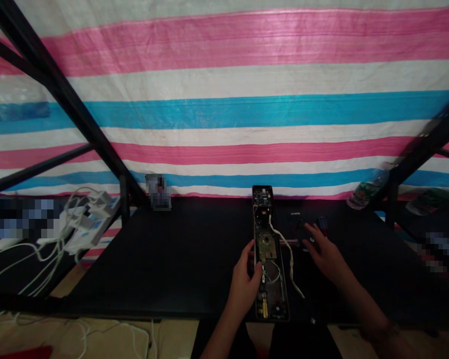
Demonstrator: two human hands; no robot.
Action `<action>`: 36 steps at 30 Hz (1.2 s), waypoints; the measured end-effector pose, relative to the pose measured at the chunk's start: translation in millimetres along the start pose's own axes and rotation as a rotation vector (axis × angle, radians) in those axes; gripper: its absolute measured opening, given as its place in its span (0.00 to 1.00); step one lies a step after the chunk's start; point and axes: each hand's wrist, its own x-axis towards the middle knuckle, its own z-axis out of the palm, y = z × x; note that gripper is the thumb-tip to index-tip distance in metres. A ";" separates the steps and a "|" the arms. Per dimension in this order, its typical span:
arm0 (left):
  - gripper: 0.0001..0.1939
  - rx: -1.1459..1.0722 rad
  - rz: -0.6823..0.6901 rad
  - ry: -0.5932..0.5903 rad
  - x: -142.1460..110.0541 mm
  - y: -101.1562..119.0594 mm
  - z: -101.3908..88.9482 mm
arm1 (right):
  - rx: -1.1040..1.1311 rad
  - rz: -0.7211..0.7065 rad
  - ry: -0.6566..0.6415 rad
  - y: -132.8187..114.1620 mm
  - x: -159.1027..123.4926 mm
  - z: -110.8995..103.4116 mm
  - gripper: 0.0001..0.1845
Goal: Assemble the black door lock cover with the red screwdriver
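Note:
An opened smart door lock housing [262,219], long and black, lies on the table with its inside facing up. In it are a circuit board, a metal mechanism and a brass-coloured part near the front end. A white cable [291,259] trails out over its right side. My left hand [245,276] grips the housing's left edge, thumb over the rim. My right hand [327,254] has its fingers apart over a flat black part [296,224]; whether they touch it I cannot tell. Just beyond those fingers lies a small dark blue object [322,224].
The black table [164,259] meets a striped tarp [247,114] at the back. A plastic bottle [364,192] leans at the back right. On the left, a white power strip [92,229] carries plugs and tangled cables. Black frame bars slope at both sides.

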 end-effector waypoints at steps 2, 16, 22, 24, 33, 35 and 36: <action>0.27 -0.010 -0.005 -0.009 -0.4 -1.0 -0.2 | -0.036 -0.060 -0.052 -7.7 -40.6 -9.3 0.25; 0.27 -0.020 0.017 -0.012 -0.2 -5.5 0.6 | -0.161 -0.168 -0.124 7.9 -127.7 -32.8 0.19; 0.27 -0.022 0.004 -0.015 -0.8 -4.6 0.3 | -0.113 -0.165 -0.056 10.0 -139.1 -41.7 0.18; 0.27 -0.016 0.006 -0.011 -0.2 -3.7 -0.2 | -0.085 -0.152 -0.070 7.6 -138.7 -43.9 0.19; 0.27 -0.010 0.008 -0.008 -1.3 -4.6 -0.4 | 0.030 -0.063 -0.227 -13.4 -118.3 -56.5 0.22; 0.27 -0.010 0.008 -0.006 -1.6 -5.8 -0.3 | 0.043 -0.068 -0.235 -18.3 -114.5 -58.3 0.23; 0.27 -0.016 0.008 -0.008 -1.5 -6.3 -0.3 | 0.045 -0.075 -0.229 -20.4 -113.2 -58.9 0.23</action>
